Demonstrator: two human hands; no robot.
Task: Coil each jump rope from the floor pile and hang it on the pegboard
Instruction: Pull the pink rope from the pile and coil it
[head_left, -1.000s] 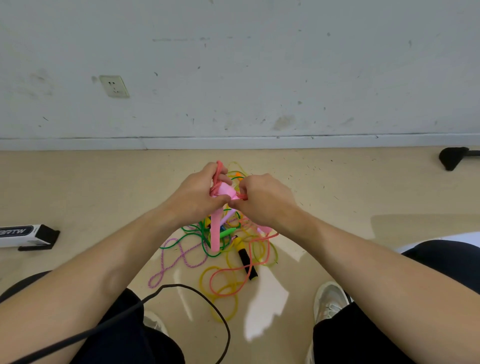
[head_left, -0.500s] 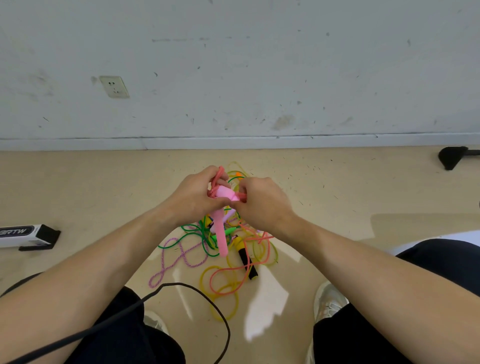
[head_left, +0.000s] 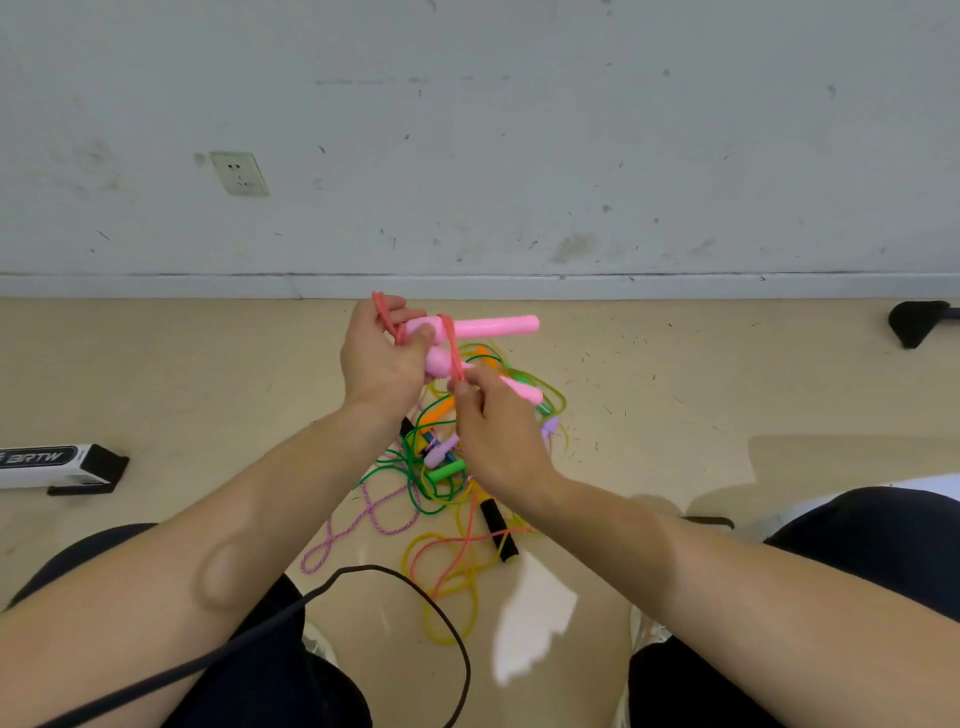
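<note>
Swung level since earlier: pink jump rope handle (head_left: 493, 325), above the floor pile (head_left: 441, 470). Gripped with its coiled cord (head_left: 382, 310) in left hand (head_left: 379, 364); one strand (head_left: 455, 353) pinched in right hand (head_left: 498, 436), over the pile.

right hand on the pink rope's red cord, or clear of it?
Touching. Head view: the right hand pinches the red cord between thumb and forefinger, just below the pink handles.

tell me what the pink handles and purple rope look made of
Pink handles: likely moulded plastic, smooth and slightly glossy, with a pale sheen along the top. Purple rope: probably braided fabric cord, matte, with a speckled twisted pattern.
</note>
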